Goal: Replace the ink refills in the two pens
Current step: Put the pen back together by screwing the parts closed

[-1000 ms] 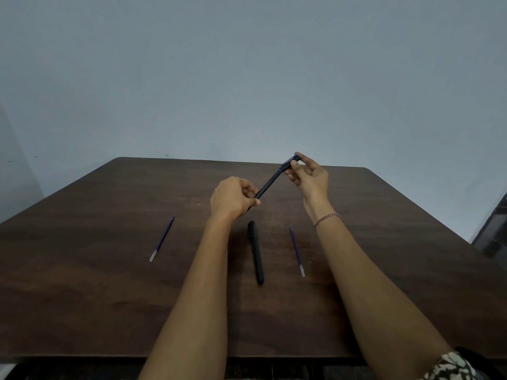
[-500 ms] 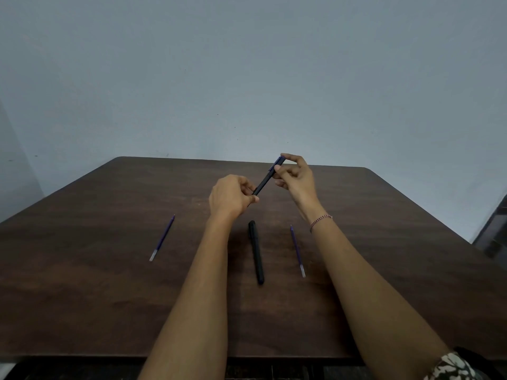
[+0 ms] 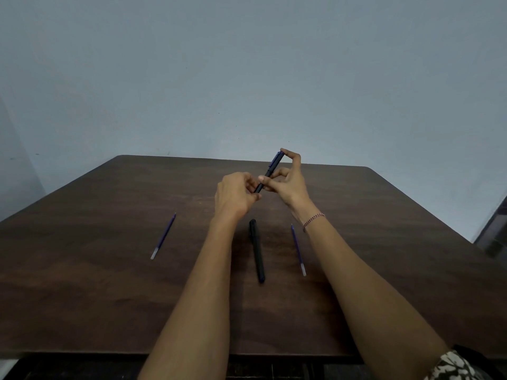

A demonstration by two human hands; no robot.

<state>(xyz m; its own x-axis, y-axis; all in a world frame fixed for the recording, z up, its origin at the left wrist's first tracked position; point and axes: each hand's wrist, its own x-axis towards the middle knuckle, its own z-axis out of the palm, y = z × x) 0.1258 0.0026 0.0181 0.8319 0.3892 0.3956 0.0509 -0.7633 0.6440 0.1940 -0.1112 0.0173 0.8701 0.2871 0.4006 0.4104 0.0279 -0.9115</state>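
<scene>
Fingers (image 3: pixel 251 185) of my left hand (image 3: pixel 234 196) curl round the lower end of a dark pen (image 3: pixel 270 171), pinching it. My right hand (image 3: pixel 292 185) grips the same pen higher up, with thumb and a finger on the barrel and the index fingertip at the top end by the blue clip. The pen is tilted, top end up and to the right, in the air over the far middle of the brown wooden table (image 3: pixel 109 283). A black pen (image 3: pixel 257 250) lies flat on the table between my forearms. One blue refill (image 3: pixel 163 236) lies well off to the left. The other refill (image 3: pixel 298 249) lies just right of the black pen, beside my right forearm. There's a beaded bracelet (image 3: pixel 314 219) on my right wrist. I can't tell if the barrel is unscrewed.
</scene>
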